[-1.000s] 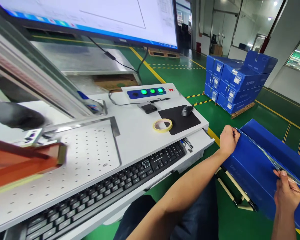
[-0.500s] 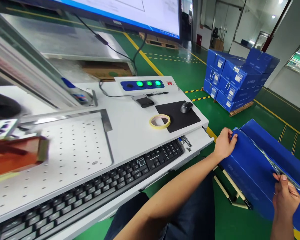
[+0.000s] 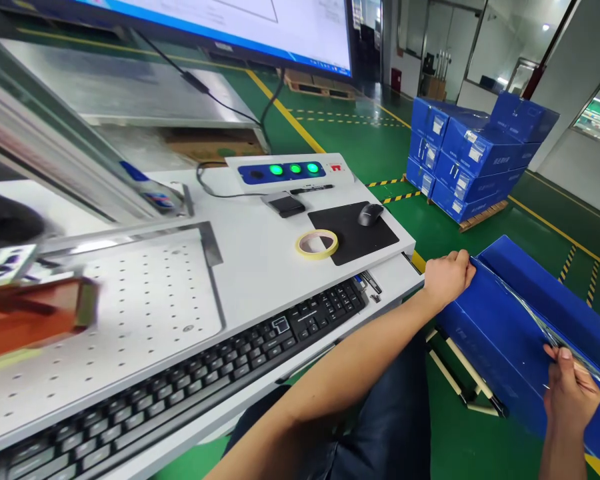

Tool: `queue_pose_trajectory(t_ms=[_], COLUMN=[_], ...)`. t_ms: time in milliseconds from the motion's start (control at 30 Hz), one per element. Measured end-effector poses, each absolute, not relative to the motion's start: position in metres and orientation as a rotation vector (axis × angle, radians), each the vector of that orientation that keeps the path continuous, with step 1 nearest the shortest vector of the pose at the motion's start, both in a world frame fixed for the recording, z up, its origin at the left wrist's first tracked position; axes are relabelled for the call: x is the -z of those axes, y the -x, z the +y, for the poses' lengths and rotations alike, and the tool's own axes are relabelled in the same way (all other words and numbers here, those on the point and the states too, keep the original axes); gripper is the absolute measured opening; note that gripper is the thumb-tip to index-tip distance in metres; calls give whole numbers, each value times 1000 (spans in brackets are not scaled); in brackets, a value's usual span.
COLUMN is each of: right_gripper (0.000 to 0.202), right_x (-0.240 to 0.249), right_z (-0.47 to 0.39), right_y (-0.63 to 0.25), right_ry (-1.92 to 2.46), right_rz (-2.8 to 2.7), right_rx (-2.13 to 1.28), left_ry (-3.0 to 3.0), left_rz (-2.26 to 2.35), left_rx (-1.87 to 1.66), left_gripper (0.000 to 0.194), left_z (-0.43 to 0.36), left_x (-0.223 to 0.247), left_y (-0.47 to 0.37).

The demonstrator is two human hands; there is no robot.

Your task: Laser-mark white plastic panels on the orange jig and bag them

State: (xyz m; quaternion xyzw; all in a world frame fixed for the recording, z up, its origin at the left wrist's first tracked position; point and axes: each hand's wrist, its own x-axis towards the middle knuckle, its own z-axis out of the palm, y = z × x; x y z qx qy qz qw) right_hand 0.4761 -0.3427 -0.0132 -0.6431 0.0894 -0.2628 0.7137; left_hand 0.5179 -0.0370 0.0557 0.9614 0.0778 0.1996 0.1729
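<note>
A large blue box (image 3: 500,333) sits at the lower right on a frame of cream-coloured tubes (image 3: 450,373). Along its top edge runs a shiny clear strip that looks like packing tape (image 3: 525,307). At the box's far corner my left hand (image 3: 450,277) is closed, fingers curled over the edge. My right hand (image 3: 573,387) pinches the same edge nearer to me, thumb on top, at the clear strip. Whether its fingers hold only the strip or the cardboard too, I cannot tell.
To the left stands a white workbench (image 3: 260,267) with a keyboard (image 3: 230,360), mouse (image 3: 370,214), yellow tape roll (image 3: 303,253), button panel (image 3: 260,175) and monitor (image 3: 230,27). Several blue boxes (image 3: 485,153) are stacked on a pallet (image 3: 480,217) farther back.
My left hand has curled tighter at the box corner, its thumb no longer sticking out. My right hand has hardly moved. The view has shifted slightly.
</note>
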Motion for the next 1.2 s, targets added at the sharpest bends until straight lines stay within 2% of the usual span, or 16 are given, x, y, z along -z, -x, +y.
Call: queue_pose_trajectory(t_ms=[300,500,867,1200], right_gripper=[47,52,62,58], right_x=[17,12,1,8], right_z=[-347,-353,-343,-345], right_y=[-486,-482,-478,-489], right_ry=[1385,1397,1510,1486], right_rz=[107,196,264,218], right_rx=[671,647,550,565], left_ry=[-2428,-2330,-2283,-2309], left_rz=[432,422,290,73], left_rx=[-668,-649,-582,-462], left_gripper=[19,17,11,10], left_z=[-80,-101,-108,-123], left_x=[-53,-64,-64,-63], left_y=[-516,-515,-505,-496])
